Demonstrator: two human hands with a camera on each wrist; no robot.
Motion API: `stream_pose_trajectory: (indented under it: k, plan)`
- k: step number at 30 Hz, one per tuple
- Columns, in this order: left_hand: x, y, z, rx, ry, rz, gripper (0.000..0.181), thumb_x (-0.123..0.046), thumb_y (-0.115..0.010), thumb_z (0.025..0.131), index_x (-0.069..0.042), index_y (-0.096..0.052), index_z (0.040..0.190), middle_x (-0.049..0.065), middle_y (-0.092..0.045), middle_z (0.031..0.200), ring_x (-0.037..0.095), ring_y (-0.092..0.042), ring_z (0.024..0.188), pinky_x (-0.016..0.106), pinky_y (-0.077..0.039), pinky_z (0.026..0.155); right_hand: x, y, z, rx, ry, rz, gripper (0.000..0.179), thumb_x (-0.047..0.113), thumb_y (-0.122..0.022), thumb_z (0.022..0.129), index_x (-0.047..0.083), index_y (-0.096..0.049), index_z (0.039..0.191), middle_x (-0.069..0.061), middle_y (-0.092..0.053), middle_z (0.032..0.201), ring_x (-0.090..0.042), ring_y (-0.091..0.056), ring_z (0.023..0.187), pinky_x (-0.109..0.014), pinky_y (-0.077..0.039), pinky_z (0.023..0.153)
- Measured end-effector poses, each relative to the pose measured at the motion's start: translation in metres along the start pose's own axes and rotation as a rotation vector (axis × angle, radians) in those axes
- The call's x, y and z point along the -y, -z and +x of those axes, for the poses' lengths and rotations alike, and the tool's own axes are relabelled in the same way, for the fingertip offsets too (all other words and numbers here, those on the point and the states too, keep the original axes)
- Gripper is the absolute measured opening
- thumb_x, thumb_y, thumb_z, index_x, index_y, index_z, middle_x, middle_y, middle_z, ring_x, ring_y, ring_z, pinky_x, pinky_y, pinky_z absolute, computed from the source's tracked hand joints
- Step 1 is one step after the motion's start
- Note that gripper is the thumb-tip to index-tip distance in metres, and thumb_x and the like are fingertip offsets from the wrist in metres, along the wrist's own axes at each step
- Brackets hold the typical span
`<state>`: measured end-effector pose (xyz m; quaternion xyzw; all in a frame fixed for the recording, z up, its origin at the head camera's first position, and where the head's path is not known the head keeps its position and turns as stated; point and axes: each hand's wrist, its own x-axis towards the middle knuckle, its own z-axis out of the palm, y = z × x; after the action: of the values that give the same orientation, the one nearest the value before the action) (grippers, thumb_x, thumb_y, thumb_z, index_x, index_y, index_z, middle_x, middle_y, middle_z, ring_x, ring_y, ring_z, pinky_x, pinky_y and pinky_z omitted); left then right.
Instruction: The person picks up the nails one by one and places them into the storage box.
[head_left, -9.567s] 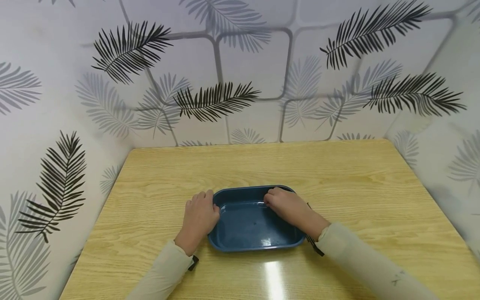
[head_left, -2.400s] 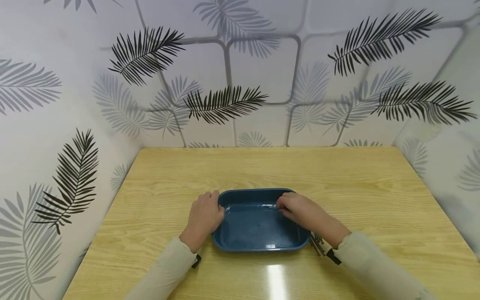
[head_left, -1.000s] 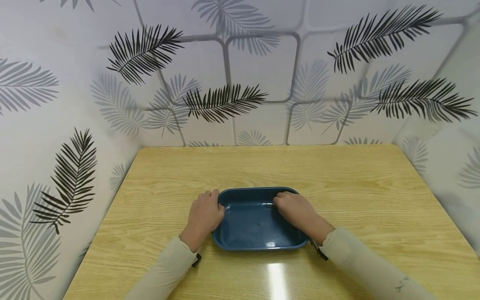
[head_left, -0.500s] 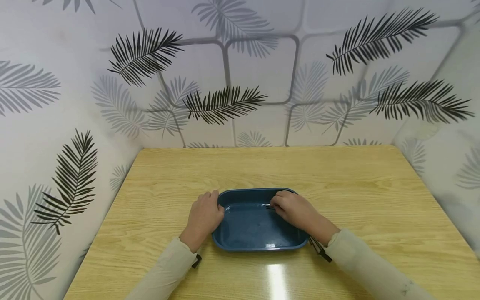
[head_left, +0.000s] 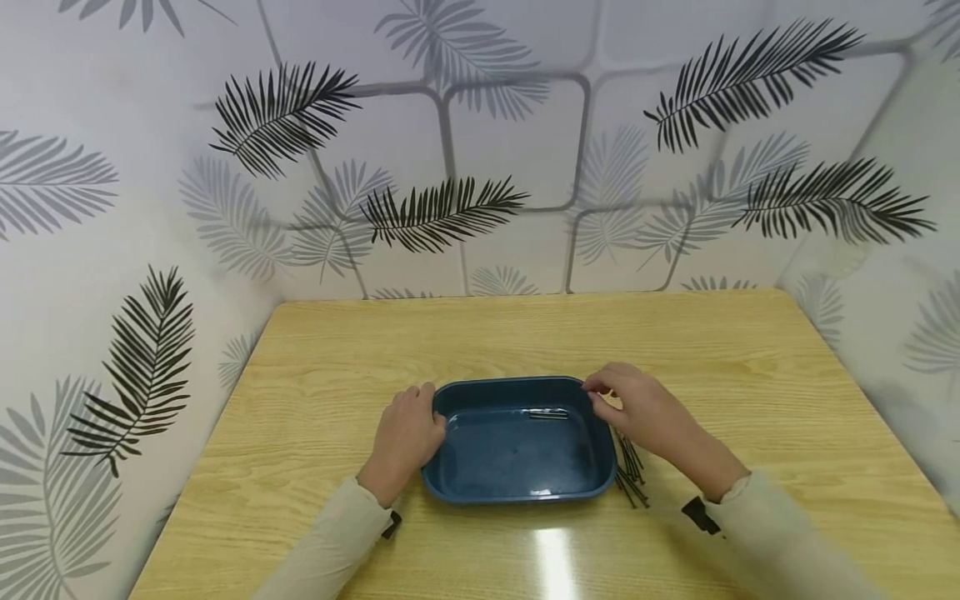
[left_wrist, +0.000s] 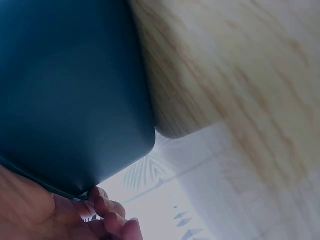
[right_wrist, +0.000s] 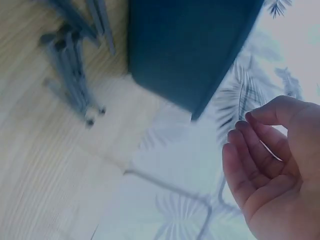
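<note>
The person's left hand (head_left: 405,429) gripped the left rim of a glossy, dark blue, rounded rectangular tray (head_left: 517,454) on the yellowish wood-grain table (head_left: 525,333). The right hand (head_left: 645,408) hovered by the right rim, fingers loosely bent, holding nothing visible. Slim dark metal nails (right_wrist: 72,75) lay outside, the tray's right side standing between them and similar thin pieces (head_left: 547,414) inside.

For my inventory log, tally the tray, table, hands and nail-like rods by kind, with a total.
Blue tray: 1
Table: 1
Hands (left hand, right hand): 2
Nail-like rods: at least 5, overlapping, exact number unclear
Total: at least 9
</note>
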<state>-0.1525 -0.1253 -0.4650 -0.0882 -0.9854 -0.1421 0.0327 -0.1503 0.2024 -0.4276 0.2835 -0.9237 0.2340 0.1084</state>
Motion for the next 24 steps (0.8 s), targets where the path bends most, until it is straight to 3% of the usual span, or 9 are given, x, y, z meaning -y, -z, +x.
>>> stream_pose_trajectory:
  k: [6, 11, 19, 24]
  plan:
    - [-0.001, 0.0, 0.0, -0.006, -0.007, 0.007, 0.023, -0.016, -0.053, 0.085, -0.005, -0.056, 0.105, 0.004, -0.048, 0.078, 0.022, -0.048, 0.07, 0.036, -0.039, 0.059, -0.018, 0.018, -0.019, 0.013, -0.172, 0.048, 0.013, 0.015, -0.058, 0.089, 0.01, -0.064, 0.1, 0.0, -0.062, 0.094, -0.017, -0.059, 0.082, -0.035, -0.048, 0.069]
    - [-0.001, 0.002, 0.0, -0.006, -0.008, 0.009, 0.022, -0.016, -0.053, 0.085, -0.005, -0.056, 0.103, 0.004, -0.048, 0.078, 0.023, -0.048, 0.07, 0.036, -0.039, 0.06, -0.03, 0.023, -0.032, 0.068, -0.288, 0.07, 0.019, 0.013, -0.058, 0.089, 0.002, -0.063, 0.103, -0.008, -0.062, 0.095, -0.022, -0.06, 0.082, -0.038, -0.049, 0.069]
    - [-0.001, 0.001, 0.0, -0.014, -0.019, 0.013, 0.014, -0.015, -0.053, 0.085, -0.006, -0.054, 0.095, 0.002, -0.044, 0.072, 0.021, -0.043, 0.065, 0.034, -0.036, 0.057, -0.042, 0.023, -0.05, 0.088, -0.374, 0.067, 0.022, 0.013, -0.058, 0.09, -0.003, -0.063, 0.103, -0.01, -0.062, 0.093, -0.023, -0.06, 0.081, -0.041, -0.049, 0.069]
    - [0.0, 0.001, 0.0, -0.02, -0.022, 0.013, 0.013, -0.015, -0.053, 0.084, -0.006, -0.054, 0.094, 0.003, -0.043, 0.072, 0.021, -0.043, 0.064, 0.035, -0.036, 0.057, -0.046, 0.009, -0.057, 0.179, -0.383, 0.064, 0.014, 0.013, -0.06, 0.087, 0.001, -0.065, 0.092, -0.002, -0.061, 0.08, -0.015, -0.057, 0.072, -0.036, -0.047, 0.065]
